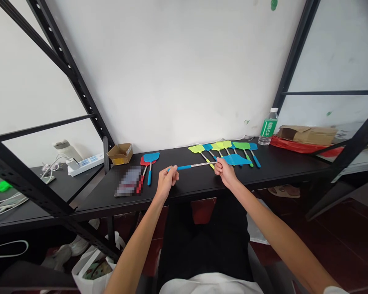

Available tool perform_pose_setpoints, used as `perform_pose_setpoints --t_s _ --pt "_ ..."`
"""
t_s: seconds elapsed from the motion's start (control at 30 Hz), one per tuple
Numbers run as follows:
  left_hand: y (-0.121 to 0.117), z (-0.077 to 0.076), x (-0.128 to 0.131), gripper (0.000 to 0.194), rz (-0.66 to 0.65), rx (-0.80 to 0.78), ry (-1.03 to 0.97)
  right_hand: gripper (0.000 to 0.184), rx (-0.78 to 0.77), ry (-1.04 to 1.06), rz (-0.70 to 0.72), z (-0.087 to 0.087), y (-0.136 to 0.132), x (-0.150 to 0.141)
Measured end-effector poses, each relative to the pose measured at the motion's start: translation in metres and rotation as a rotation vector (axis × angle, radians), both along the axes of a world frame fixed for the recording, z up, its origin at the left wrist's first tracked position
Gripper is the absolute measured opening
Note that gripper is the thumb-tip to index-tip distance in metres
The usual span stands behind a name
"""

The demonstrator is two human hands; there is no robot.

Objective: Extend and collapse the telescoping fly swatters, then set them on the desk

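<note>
A blue fly swatter (236, 159) with a silver, drawn-out shaft lies level across both my hands. My left hand (168, 179) is closed round the end of its blue handle. My right hand (225, 171) pinches the shaft just below the blue paddle. Behind it on the black shelf (184, 183), several more swatters lie in a row, among them a yellow swatter (197, 149), a green swatter (243, 145) and a blue swatter (255, 157). Left of my left hand lie another blue swatter (151, 157) and a partly covered red swatter (143, 162).
A small cardboard box (120, 154) and a blurred-out flat item (129, 181) are at the left. A water bottle (268, 127) stands at the right, by a flattened carton (306, 134) on red plastic. Black metal posts (88, 106) frame the shelf; a power strip (86, 164) lies beyond.
</note>
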State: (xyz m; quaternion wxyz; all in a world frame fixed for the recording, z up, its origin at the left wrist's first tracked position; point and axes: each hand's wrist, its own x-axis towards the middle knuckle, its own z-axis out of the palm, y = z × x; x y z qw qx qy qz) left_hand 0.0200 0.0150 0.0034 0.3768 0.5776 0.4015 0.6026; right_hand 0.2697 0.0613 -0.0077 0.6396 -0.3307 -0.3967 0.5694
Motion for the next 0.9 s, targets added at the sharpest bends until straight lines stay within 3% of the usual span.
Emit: perform_pose_setpoints --t_s 0.2,0.43,0.7,0.9 --pt "0.0012 -0.0016 -0.0024 0.056 0.079 -0.046 -0.006 0.051 0.012 -0.009 0.009 0.0006 -0.001 -0.0006" --pt "0.0046 -0.0028 -0.0023 0.026 -0.005 0.024 -0.074 0.051 -0.02 0.076 -0.003 0.0015 0.0014 0.0025" --pt "0.0034 -0.0046 -0.0013 0.033 0.076 0.071 -0.031 0.053 -0.019 0.072 -0.009 0.0003 0.0004 0.0027" --pt "0.0025 -0.0062 -0.0021 0.05 0.175 -0.027 -0.132 0.052 0.017 -0.007 -0.007 0.0005 -0.0016 -0.0004"
